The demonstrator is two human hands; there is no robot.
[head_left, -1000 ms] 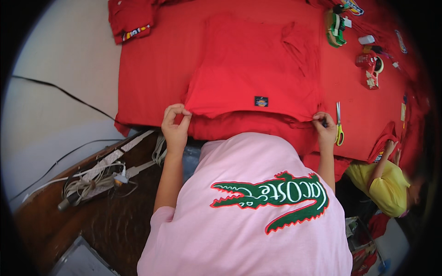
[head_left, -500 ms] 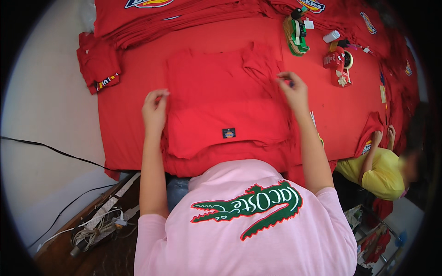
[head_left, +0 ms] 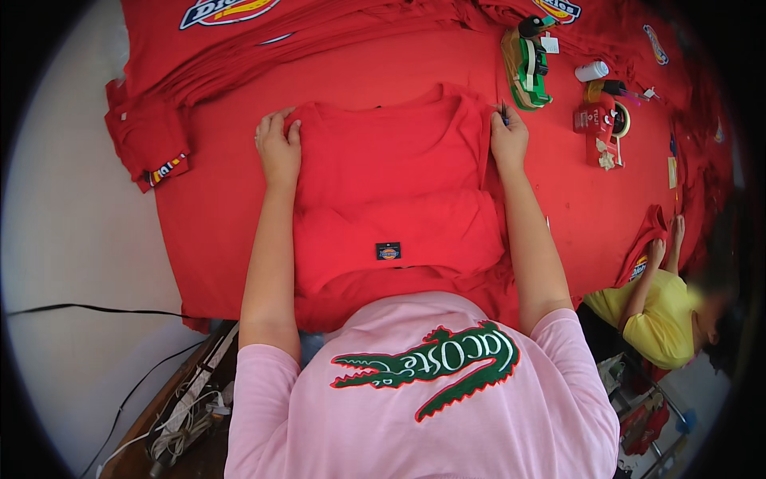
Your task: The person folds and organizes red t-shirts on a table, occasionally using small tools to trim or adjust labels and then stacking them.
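Observation:
A red T-shirt (head_left: 383,148) lies in front of me, its neckline curved at the far edge. Its near part is a folded layer with a small black label (head_left: 388,251). My left hand (head_left: 279,152) closes on the shirt's far left corner, thumb toward the cloth. At the far right corner, my right hand (head_left: 509,144) is closed on the shirt's edge. A small dark pointed object (head_left: 504,118) shows between the right fingers, too small to name. More red cloth (head_left: 343,299) lies beneath the near edge.
Piled red shirts (head_left: 319,48) line the far side; a folded one (head_left: 148,132) hangs over the left edge. A green tape dispenser (head_left: 527,72), white cylinder (head_left: 591,72) and red box (head_left: 592,120) stand at right. A person in yellow (head_left: 658,319) handles red cloth. Cables (head_left: 187,423) lie lower left.
Both hands have moved to the shirt's far corners, the left one going farther forward. The shirt's far part is now spread flatter, its neckline more plainly shown.

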